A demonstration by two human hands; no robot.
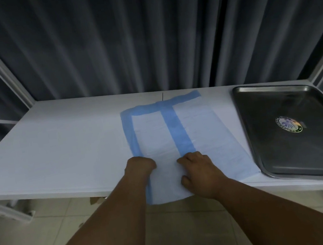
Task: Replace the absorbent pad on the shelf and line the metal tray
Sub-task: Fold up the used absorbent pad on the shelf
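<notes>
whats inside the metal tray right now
Only a round sticker shows on the bare floor of the metal tray; no lining yet. Its near right corner is cut off by the frame.
</notes>
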